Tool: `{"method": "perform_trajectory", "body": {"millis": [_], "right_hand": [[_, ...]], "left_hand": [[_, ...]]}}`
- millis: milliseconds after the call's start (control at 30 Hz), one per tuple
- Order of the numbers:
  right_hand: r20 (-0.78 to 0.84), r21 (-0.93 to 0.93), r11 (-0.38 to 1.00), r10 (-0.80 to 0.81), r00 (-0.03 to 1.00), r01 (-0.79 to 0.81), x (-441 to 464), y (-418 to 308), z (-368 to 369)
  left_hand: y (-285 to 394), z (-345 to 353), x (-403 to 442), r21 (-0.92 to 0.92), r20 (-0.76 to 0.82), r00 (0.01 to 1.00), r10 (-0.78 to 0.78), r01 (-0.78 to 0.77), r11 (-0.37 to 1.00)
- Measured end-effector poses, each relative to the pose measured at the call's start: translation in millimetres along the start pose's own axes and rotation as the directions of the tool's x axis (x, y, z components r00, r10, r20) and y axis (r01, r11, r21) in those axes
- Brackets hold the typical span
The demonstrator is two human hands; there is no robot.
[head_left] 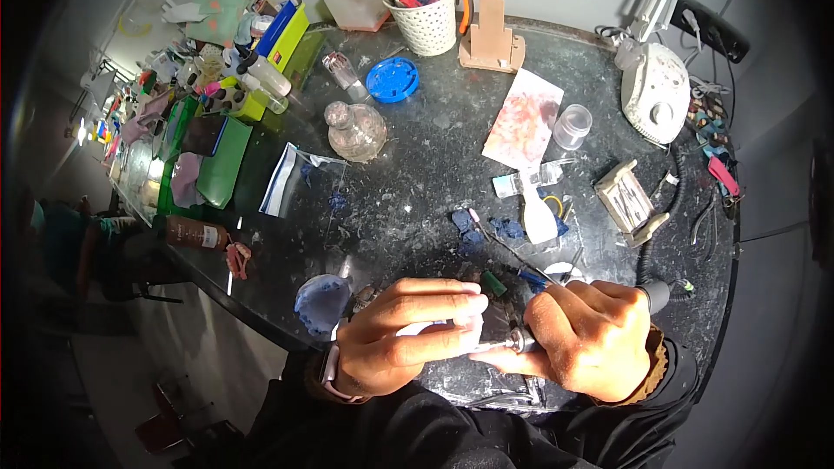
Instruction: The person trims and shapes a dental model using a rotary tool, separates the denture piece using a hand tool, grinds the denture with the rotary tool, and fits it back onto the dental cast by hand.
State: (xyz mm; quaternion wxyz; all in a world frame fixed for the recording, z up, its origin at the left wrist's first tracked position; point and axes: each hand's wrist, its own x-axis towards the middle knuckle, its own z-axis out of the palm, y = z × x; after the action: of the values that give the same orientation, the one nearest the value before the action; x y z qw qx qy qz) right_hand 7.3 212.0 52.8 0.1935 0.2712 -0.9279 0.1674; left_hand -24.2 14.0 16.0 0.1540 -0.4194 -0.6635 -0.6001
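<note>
My right hand [595, 339] is wrapped around a rotary handpiece [521, 340], whose metal nose points left and whose black rear end shows past my knuckles. Its tip meets the fingertips of my left hand [404, 339]. The left fingers are pressed together around a small whitish piece, mostly hidden and too glared to name. Just left of that hand sits a round cup-shaped piece [321, 306] with a blue rim. A small green piece [493, 283] and a thin tool with a dark shaft [508, 247] lie beyond my hands.
A white control box [658, 95] with a coiled black hose stands at the right. Further back are a glass bottle [356, 132], a blue lid [393, 80], a white pen basket [426, 24] and a stained paper [523, 120]. Blue scraps [469, 230] lie mid-table.
</note>
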Motion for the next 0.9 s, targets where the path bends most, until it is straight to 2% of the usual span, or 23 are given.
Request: {"method": "perform_trajectory", "body": {"millis": [267,900], "right_hand": [[0.056,0.013,0.999,0.052,0.997,-0.053,-2.7,0.7,1.5],[0.053,-0.027,0.998,0.055,0.997,-0.053,-4.5,5.1,0.8]], "left_hand": [[-0.9,-4.7,1.2,0.102,0.059,0.998,-0.018,0.012,0.995],[-3.5,-7.4,1.1,0.126,0.106,0.994,0.002,-0.015,0.992]]}}
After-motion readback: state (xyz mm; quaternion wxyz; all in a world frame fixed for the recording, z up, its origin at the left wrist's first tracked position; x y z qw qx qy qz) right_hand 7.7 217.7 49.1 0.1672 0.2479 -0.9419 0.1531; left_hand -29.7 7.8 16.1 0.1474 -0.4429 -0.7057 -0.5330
